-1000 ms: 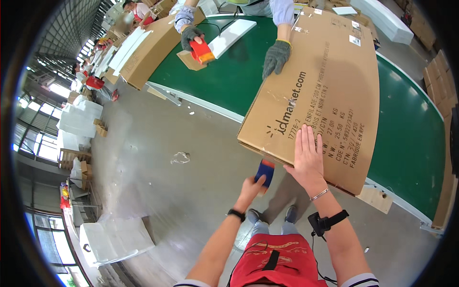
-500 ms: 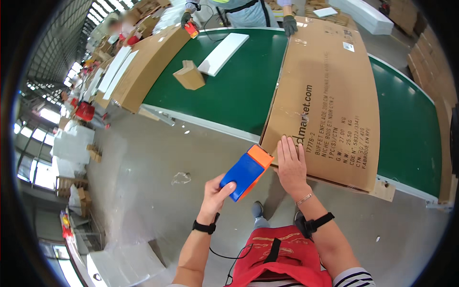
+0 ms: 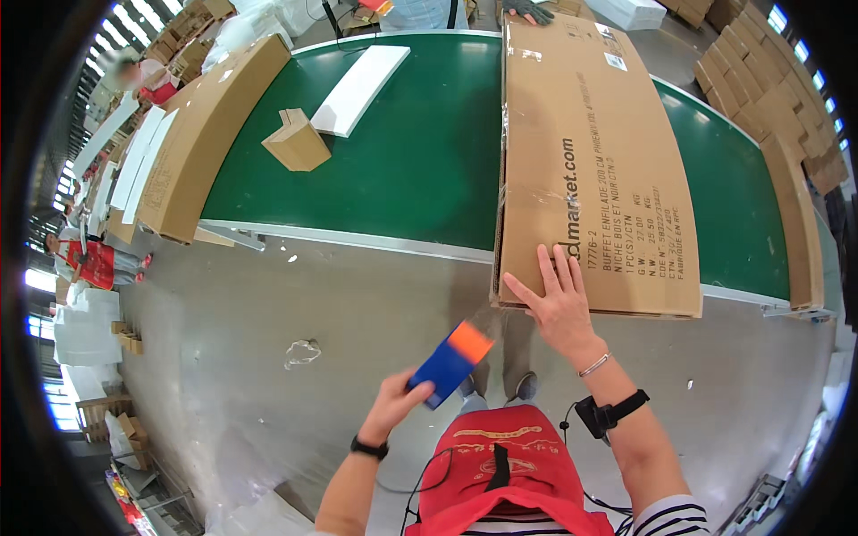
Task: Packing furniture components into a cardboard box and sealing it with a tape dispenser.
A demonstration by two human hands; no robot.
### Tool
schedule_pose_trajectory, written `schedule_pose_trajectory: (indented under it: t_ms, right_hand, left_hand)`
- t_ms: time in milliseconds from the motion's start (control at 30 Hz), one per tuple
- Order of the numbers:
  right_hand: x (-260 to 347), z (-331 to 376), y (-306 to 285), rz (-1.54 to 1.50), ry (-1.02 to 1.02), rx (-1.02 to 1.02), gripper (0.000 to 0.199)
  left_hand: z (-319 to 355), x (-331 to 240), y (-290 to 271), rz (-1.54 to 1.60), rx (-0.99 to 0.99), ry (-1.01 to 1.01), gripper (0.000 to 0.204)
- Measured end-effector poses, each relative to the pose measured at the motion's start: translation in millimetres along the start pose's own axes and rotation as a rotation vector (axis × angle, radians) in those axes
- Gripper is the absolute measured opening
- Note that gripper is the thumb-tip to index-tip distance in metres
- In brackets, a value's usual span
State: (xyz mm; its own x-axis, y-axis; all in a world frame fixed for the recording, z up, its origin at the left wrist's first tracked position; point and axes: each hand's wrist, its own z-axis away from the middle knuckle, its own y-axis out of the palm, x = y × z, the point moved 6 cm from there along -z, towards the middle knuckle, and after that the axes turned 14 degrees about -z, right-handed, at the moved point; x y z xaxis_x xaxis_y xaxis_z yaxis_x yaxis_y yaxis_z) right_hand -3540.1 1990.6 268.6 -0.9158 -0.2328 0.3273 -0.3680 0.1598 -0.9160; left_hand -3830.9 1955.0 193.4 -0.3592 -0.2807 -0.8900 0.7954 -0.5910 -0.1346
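A large brown cardboard carton (image 3: 599,116) lies flat across the green conveyor belt, its near end jutting past the belt's edge toward me. My right hand (image 3: 563,308) rests palm down on the carton's near end, fingers spread and holding nothing. In my left hand (image 3: 395,400) is a blue and orange tape dispenser (image 3: 444,368), gripped by its blue body. Its orange end points toward the carton's near left corner, apart from it and below. Clear tape shows along the carton's left edge.
On the green belt (image 3: 429,170) lie a white foam board (image 3: 362,89) and a folded cardboard piece (image 3: 297,143). Another long carton (image 3: 210,134) stands at left. A co-worker's gloved hand (image 3: 529,11) touches the carton's far end. Clear plastic scrap (image 3: 302,353) litters the floor.
My left hand has drawn the tape dispenser back from the carton's near left corner. My right hand's fingers have spread on the carton. The view has shifted, and the co-worker now shows less.
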Motion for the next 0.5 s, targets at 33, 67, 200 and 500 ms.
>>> schedule_pose_trajectory:
  t_ms: [33,67,200,500]
  right_hand:
    - [-1,-1,0,0.004,0.006,0.009,0.069]
    - [-1,-3,1,0.001,0.007,0.013,0.069]
    - [1,-3,2,0.021,0.036,0.039,0.072]
    - [36,-10,9,0.091,-0.035,0.016,0.057]
  left_hand:
    - [28,28,-9,0.052,-0.025,-0.062,0.036]
    - [55,51,-15,0.086,-0.064,-0.099,0.036]
    - [47,84,-9,-0.259,-0.102,-0.209,0.042]
    - [-164,8,61,-0.887,-0.255,0.066,0.033]
